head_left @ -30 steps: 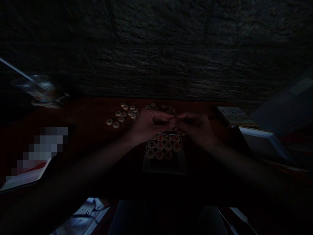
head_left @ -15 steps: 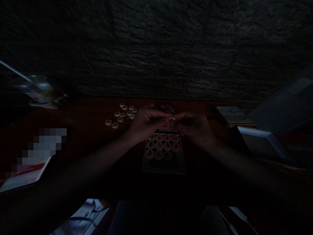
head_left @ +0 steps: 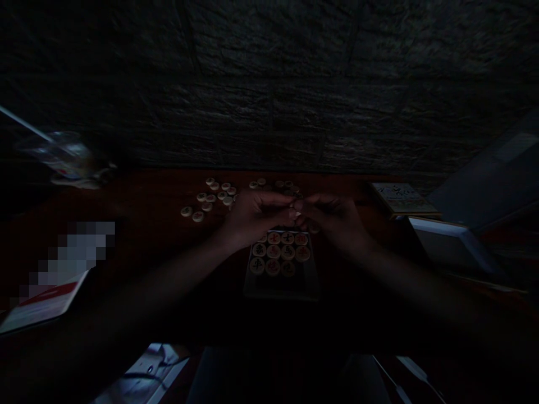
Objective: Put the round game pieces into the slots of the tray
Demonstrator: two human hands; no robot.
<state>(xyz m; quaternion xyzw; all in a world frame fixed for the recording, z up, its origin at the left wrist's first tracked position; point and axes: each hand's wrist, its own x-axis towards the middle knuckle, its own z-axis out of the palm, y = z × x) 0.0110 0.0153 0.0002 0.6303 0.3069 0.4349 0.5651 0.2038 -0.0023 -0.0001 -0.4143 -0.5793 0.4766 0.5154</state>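
In dim light, my left hand (head_left: 256,216) and my right hand (head_left: 332,216) meet over the far end of a shallow box (head_left: 280,289). Between their fingertips they pinch a round xiangqi piece (head_left: 297,213), mostly covered by the fingers. Below the hands, the box holds rows of xiangqi pieces (head_left: 273,251) lying flat, marked with red and black characters. The front right part of the box has a bare dark floor. More pieces lie just behind the hands, partly hidden by them.
Loose xiangqi pieces (head_left: 207,206) are scattered left of my hands, others (head_left: 279,184) near the wall. A plastic cup (head_left: 69,157) with a straw stands far left. On the right lie a printed box lid (head_left: 402,197) and an open tray (head_left: 452,247). A stone wall (head_left: 269,106) closes the back.
My fingers have turned the piece, so its marked face no longer shows. My right fingers have closed further over it. The box and loose pieces look unmoved.
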